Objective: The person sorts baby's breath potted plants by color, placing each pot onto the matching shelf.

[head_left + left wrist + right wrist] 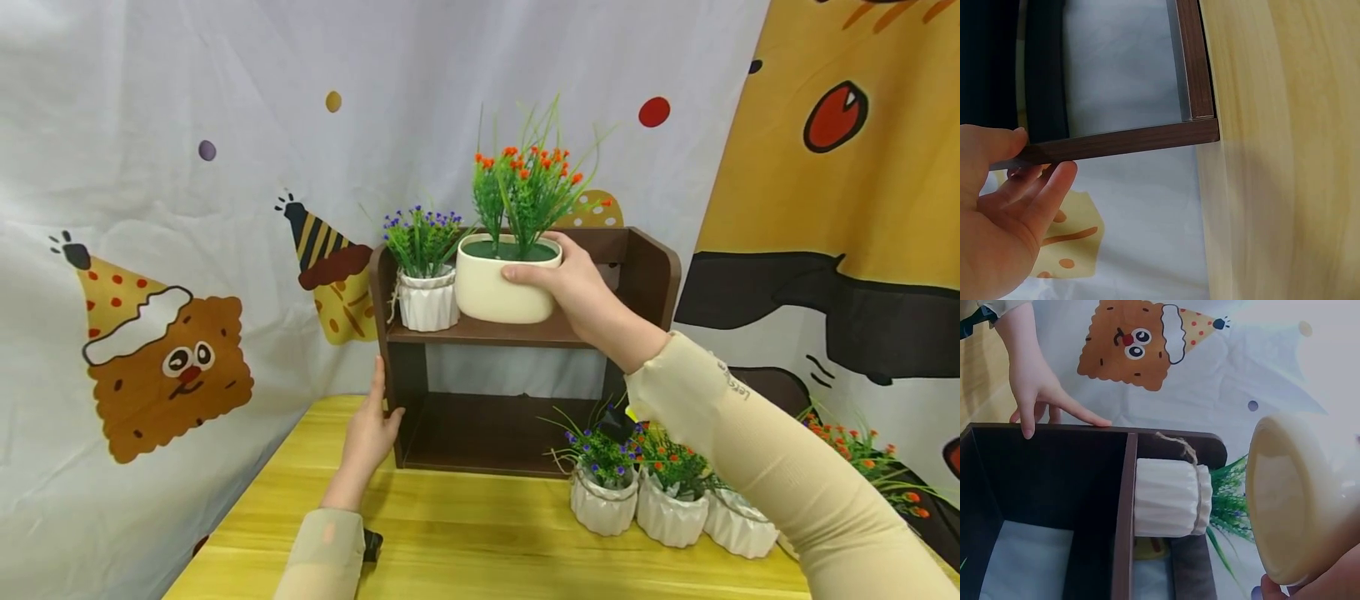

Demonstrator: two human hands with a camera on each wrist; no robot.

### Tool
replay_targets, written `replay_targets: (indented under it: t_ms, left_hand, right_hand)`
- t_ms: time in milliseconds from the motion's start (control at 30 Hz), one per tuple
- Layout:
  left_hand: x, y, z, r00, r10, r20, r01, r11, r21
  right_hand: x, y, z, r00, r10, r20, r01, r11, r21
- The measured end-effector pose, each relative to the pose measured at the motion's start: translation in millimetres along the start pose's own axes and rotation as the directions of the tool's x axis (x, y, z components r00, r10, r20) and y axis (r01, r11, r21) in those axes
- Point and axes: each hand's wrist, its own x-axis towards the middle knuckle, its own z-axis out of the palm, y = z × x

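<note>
Firstly, items hidden: most fingers of the right hand [581, 287], behind the cream planter [504, 292]; part of the row of white pots [603, 504], behind the right sleeve [791, 479]; the planter's far end, cut off in the right wrist view.

Cream planter, oval, upright, with orange flowers [525, 187]: held in the right hand, thumb across its front, hand at its 4 o'clock; raised, base apart from the upper tier [517, 337] of the brown shelf unit [495, 433].

Left hand [369, 433]: fingers lightly grasping the left side panel [1116, 139], thumb on its inner face, the others outside.

White ribbed pot [429, 302], purple-flowered: on the upper tier, at the planter's 9 o'clock, just beside it.

Edges: upper tier runs on towards 3 o'clock, giving room up to the right side panel [651, 279]. Row of white pots: on the tabletop [465, 533], 5 o'clock from the planter.
</note>
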Motion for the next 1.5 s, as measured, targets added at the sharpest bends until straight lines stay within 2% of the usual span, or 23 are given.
replay_targets:
  t_ms: [300, 667, 933, 1267, 1500]
  left_hand:
    - [-2.8, -1.6, 1.8, 1.000, 0.011, -0.002, -0.011, 1.000, 0.002]
    - [-8.0, 1.3, 5.0, 1.000, 0.018, 0.010, -0.019, 1.000, 0.025]
    - [-8.7, 0.0, 7.1, 1.000, 0.005, 0.009, -0.005, 1.000, -0.004]
    - [-4.0, -1.1, 3.2, 1.000, -0.021, 0.010, 0.021, 1.000, -0.009]
    - [1.1, -2.3, 1.6, 1.000, 0.009, -0.022, -0.009, 1.000, -0.012]
  right_hand:
    - [9, 21, 4.6, 0.999, 0.035, 0.010, -0.035, 0.999, -0.020]
    - [1, 52, 19.9, 0.993, 0.106, 0.051, -0.105, 0.994, -0.029]
    - [-10, 72, 34.8, 0.993, 0.067, 0.094, -0.064, 0.997, -0.031]
    - [-23, 93, 54.1, 0.991, 0.082, 0.104, -0.082, 0.997, -0.005]
    - [-32, 111, 62.9, 0.993, 0.031, 0.115, -0.029, 0.999, -0.012]
